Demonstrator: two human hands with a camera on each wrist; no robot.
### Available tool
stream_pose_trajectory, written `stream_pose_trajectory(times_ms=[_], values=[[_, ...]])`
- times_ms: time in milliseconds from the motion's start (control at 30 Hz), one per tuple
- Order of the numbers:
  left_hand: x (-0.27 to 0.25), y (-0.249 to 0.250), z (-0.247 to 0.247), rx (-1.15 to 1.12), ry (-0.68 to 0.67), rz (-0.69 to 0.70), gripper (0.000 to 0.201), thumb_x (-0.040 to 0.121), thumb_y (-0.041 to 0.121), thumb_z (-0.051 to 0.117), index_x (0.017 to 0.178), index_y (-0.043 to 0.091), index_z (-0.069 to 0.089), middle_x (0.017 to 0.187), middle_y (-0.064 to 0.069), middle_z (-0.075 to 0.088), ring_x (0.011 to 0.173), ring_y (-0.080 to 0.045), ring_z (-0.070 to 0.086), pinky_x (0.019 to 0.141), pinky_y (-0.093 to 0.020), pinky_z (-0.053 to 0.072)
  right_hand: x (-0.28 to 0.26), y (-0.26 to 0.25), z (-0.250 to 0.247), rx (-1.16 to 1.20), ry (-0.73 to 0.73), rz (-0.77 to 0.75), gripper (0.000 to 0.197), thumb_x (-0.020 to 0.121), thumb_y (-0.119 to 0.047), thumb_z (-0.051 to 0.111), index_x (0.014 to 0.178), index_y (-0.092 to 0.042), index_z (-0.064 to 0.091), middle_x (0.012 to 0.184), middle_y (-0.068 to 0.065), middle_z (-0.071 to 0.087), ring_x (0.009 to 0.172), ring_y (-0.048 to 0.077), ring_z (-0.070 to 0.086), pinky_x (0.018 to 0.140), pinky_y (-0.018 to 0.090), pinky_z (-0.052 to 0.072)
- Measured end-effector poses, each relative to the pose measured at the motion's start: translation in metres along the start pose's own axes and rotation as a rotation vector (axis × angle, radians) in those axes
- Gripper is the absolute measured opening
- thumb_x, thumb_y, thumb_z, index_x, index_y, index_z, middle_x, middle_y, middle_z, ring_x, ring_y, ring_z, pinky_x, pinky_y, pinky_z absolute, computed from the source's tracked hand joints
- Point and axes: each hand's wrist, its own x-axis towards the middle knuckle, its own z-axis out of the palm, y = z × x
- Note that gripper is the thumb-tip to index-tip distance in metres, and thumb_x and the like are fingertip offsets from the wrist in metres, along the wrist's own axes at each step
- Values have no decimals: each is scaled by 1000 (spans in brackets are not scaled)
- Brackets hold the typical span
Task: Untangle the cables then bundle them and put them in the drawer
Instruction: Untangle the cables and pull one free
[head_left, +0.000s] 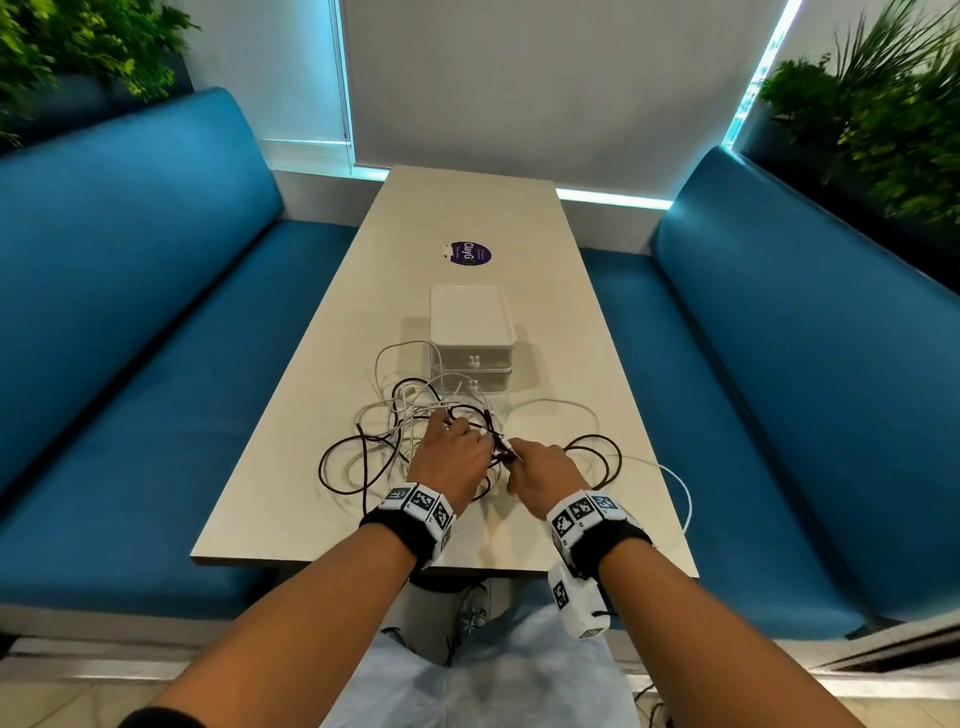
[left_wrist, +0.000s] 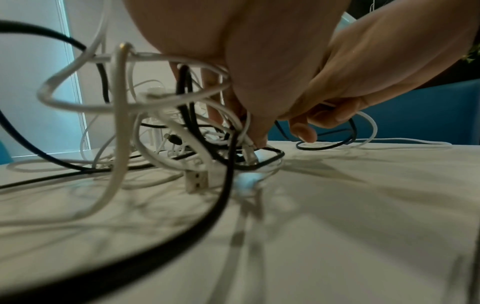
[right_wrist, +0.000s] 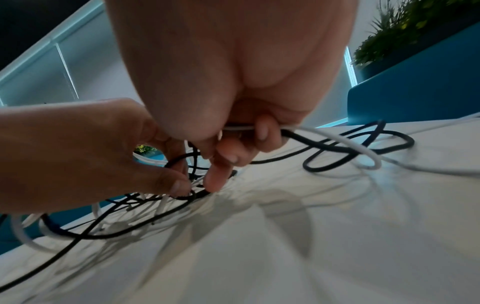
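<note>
A tangle of black and white cables (head_left: 410, 431) lies on the beige table (head_left: 322, 509), in front of a white two-drawer box (head_left: 470, 332) whose drawers are closed. My left hand (head_left: 452, 452) reaches into the knot and pinches cable strands (left_wrist: 249, 144) at its fingertips. My right hand (head_left: 540, 462) sits just right of it, fingers curled around a white cable (right_wrist: 337, 142) and a black cable (right_wrist: 324, 148) that trail off to the right. A white USB plug (left_wrist: 197, 181) lies on the table under the knot.
A purple round sticker (head_left: 470, 253) marks the table beyond the box. Blue bench seats (head_left: 156, 364) run along both sides, with plants (head_left: 893, 114) behind them. One white cable (head_left: 680, 488) loops toward the table's right edge.
</note>
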Motion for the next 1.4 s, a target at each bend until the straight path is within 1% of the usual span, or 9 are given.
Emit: stream_pose_trajectory(times_ms=[233,367,600,800,933,1033,1133,1200,1400], values=[[-2,-10,7,-32,83,-30,25,98,42,47,113,28,60,109,3,67,113,-26,53,101,-50,26,-3,11,-14,-123,49,-7,25,101,-39,37,100,-19,52,88,12,64,82,36,60,64,38,47],[-1,-14,5,-9,69,-49,23,98,38,46,113,30,61,113,3,63,114,-27,50,97,-49,26,-5,12,-24,-186,107,8,24,102,-39,37,102,-21,52,89,11,63,80,36,60,61,36,44],[-5,-18,8,-69,-22,-77,45,83,19,56,126,31,56,123,5,56,121,-26,44,103,-50,22,-7,25,-36,-176,94,93,25,102,-39,35,99,-24,55,90,8,63,76,29,60,63,34,47],[-4,-15,11,-87,-43,-111,41,81,31,58,121,23,52,122,1,56,121,-25,45,108,-51,19,-13,41,-41,-198,117,172,25,102,-39,36,101,-25,56,88,6,60,76,30,57,65,34,48],[-6,-5,13,-113,-28,-135,30,92,35,45,117,21,55,120,-3,58,116,-26,51,106,-48,25,-13,41,-33,-216,77,205,26,101,-34,37,100,-21,59,91,5,64,77,27,57,69,34,50],[-4,-6,12,-80,-54,-83,21,92,21,51,113,22,55,117,-4,59,110,-27,55,102,-46,29,-13,32,-24,-224,100,193,29,101,-34,37,111,-20,59,102,8,67,90,29,63,76,37,53],[-4,-8,8,-36,-30,-47,24,90,17,55,113,24,54,112,-2,59,104,-27,58,101,-47,27,-12,14,-16,-163,120,106,40,102,-38,34,139,-25,41,107,15,65,97,35,63,76,38,50],[-4,-6,6,-19,-5,-35,29,91,17,54,119,25,52,111,-3,60,104,-27,59,102,-48,24,-11,0,-9,-91,103,17,44,102,-40,34,144,-27,36,106,18,65,97,36,63,78,40,51],[-3,-4,5,-64,-17,-77,26,91,21,53,117,24,53,112,-3,59,107,-27,57,102,-49,26,3,-11,2,-16,19,3,28,100,-34,40,99,-12,58,98,15,66,94,36,59,72,38,47]])
